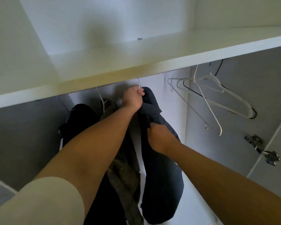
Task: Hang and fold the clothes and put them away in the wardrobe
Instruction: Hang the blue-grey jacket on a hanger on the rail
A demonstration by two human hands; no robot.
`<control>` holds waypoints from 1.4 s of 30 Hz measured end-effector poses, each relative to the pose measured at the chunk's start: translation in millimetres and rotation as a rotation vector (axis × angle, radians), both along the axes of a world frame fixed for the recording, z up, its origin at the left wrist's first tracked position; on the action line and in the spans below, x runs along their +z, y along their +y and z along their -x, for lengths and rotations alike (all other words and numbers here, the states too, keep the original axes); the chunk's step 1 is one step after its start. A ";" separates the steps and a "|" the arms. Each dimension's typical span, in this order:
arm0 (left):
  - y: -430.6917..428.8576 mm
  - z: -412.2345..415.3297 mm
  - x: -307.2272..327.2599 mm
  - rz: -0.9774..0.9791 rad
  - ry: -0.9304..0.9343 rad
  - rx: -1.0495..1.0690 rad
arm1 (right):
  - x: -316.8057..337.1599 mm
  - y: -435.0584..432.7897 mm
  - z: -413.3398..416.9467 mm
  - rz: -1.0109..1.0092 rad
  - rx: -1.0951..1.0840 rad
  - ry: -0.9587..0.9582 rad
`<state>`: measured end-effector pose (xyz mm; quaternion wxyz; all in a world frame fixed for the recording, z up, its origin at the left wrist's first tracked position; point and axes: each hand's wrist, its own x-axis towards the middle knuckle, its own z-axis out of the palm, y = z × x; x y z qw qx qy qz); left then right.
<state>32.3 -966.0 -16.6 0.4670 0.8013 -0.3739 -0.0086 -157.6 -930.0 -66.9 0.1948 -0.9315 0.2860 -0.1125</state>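
A dark navy garment (pixel 162 172) hangs inside the white wardrobe, just under the shelf (pixel 136 69). My left hand (pixel 133 99) grips the white hanger hook (pixel 139 84) at the garment's top; the rail is hidden behind the shelf edge. My right hand (pixel 159 137) pinches the navy fabric lower down at its front. To the left hang a grey-brown knitted garment (pixel 120 172) and a black garment (pixel 81 117), partly covered by my left forearm.
Several bare hangers (pixel 217 98), white, wire and black, hang to the right in the same compartment. A metal door hinge (pixel 261 150) sits on the right side panel. The upper shelf compartment (pixel 104 21) is white inside.
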 end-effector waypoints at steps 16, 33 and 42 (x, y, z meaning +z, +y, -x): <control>28.3 18.4 4.8 -0.027 -0.115 0.296 | -13.9 19.6 27.3 0.167 -0.083 -0.048; -68.9 162.5 -18.3 -0.107 0.116 -0.336 | -43.3 -41.4 126.0 0.206 -0.438 -0.299; -86.9 149.3 -37.2 -0.363 0.403 -0.328 | -25.3 -77.0 125.8 -0.137 -0.649 -0.337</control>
